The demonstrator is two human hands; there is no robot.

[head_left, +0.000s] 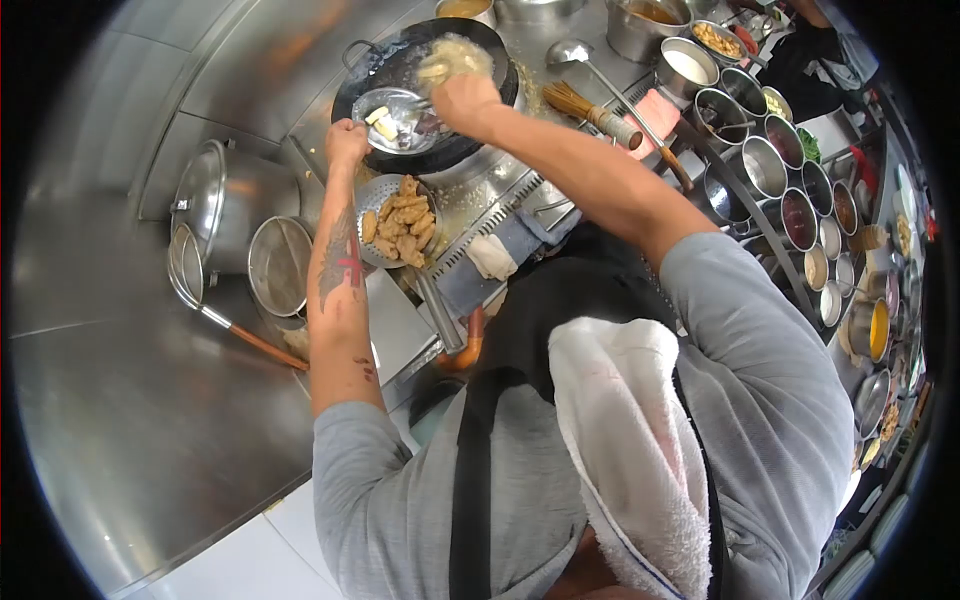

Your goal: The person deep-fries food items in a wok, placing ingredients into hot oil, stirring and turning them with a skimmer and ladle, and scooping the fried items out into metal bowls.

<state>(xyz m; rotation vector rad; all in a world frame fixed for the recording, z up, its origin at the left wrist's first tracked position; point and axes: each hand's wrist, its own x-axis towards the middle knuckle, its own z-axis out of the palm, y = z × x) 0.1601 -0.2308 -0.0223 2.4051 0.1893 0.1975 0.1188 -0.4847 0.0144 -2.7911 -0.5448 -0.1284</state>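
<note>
My left hand (347, 142) is closed at the near left rim of a metal bowl (402, 142), which holds a few pale pieces (381, 122). The bowl is over the near side of a dark wok (390, 70). My right hand (466, 103) is above the wok's right part, its fingers closed and turned away, so what they hold is hidden. Beyond it, pale food (455, 60) lies in bubbling liquid. Close below the wok, a perforated strainer (367, 193) carries brown fried pieces (402, 222).
A ladle (570, 53) and a bamboo brush (590, 112) lie right of the wok. Several metal containers (764, 166) stand farther right. A lidded pot (225, 200) and a mesh strainer (280, 266) are at left. A white cloth (491, 257) lies near the stove's front edge.
</note>
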